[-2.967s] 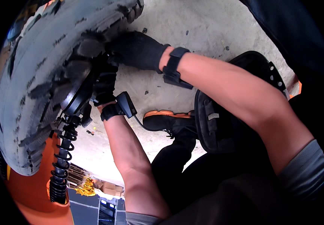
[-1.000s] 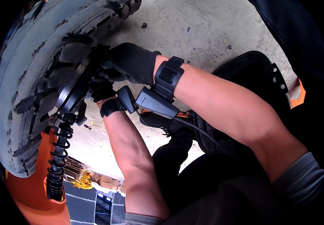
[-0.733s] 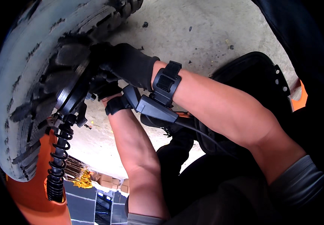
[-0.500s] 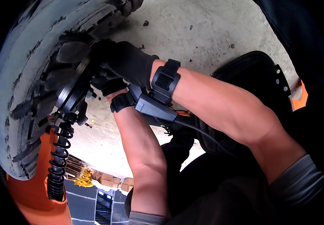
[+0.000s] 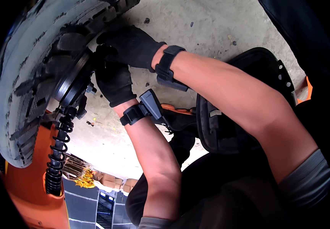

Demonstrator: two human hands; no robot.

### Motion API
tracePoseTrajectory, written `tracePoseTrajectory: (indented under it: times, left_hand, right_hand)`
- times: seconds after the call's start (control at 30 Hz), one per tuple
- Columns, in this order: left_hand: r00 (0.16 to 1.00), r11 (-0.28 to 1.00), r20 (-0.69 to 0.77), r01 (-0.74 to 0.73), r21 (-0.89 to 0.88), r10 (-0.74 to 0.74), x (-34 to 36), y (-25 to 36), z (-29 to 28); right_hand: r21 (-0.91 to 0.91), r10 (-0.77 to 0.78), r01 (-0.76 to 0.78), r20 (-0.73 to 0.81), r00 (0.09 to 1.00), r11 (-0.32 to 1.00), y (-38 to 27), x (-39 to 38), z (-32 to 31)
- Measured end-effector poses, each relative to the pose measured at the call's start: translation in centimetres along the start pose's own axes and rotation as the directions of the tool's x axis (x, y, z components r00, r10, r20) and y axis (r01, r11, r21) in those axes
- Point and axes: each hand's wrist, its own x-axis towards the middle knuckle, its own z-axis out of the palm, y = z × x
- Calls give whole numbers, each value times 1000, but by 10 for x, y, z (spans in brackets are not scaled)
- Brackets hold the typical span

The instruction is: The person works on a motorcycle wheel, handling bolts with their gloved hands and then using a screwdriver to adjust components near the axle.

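Note:
Both my hands wear black gloves and meet beside the hub of a large treaded tyre [image 5: 8, 99]. My right hand [image 5: 134, 45] is bent, its fingers closed at the hub's upper edge. What they hold is lost in the dark. Just below it, my left hand [image 5: 115, 84] reaches up to the same spot, its fingers hidden in shadow against the right hand's. Closest to both is a round metal brake drum or disc [image 5: 73, 82] on the wheel's inner side, with a bolt [image 5: 91, 89] sticking out. A black coil-spring shock absorber [image 5: 58, 156] hangs under it.
Orange bodywork [image 5: 35, 179] lies around the shock's lower end. A black padded seat or case [image 5: 226, 133] stands under my right forearm. Dark crumbs lie on the concrete floor [image 5: 195, 34]. Cardboard boxes [image 5: 109, 179] and yellow material [image 5: 85, 179] are farther off.
My hands have shifted apart a little; the left hand, mostly hidden behind the right before, now shows its back. The right hand has risen slightly. The wheel appears slightly higher in view.

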Motion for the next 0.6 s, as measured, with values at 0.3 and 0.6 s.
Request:
tracePoseTrajectory:
  times: [0.3,0.6]
  left_hand:
    - [816,188,54,-197,962,575,-32,-7,37]
    - [708,-129,236,-202,971,666,-8,-12,8]
  right_hand:
    - [-196,-257,263,54,965,945,16,16,13]
    - [-253,-255,276,112,960,927,17,17,9]
